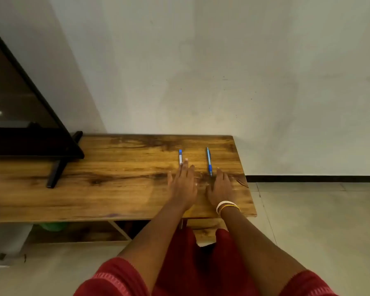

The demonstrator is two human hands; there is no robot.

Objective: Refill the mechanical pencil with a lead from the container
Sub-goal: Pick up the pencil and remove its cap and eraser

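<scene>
Pencil point(209, 161) and lead container point(180, 156) lie apart near the table's point(115, 167) far edge, just beyond flat, empty left hand point(183, 184) and right hand point(220, 188).

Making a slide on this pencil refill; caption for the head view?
Both hands, left and right, flat on wooden table before lead container and mechanical pencil.

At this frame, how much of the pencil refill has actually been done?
Nothing looks done: the mechanical pencil and the lead container both lie apart on the wooden table. Nothing is in hand; the left hand and right hand rest flat and empty just short of them. Left: picking both up, opening them and inserting a lead.
</scene>
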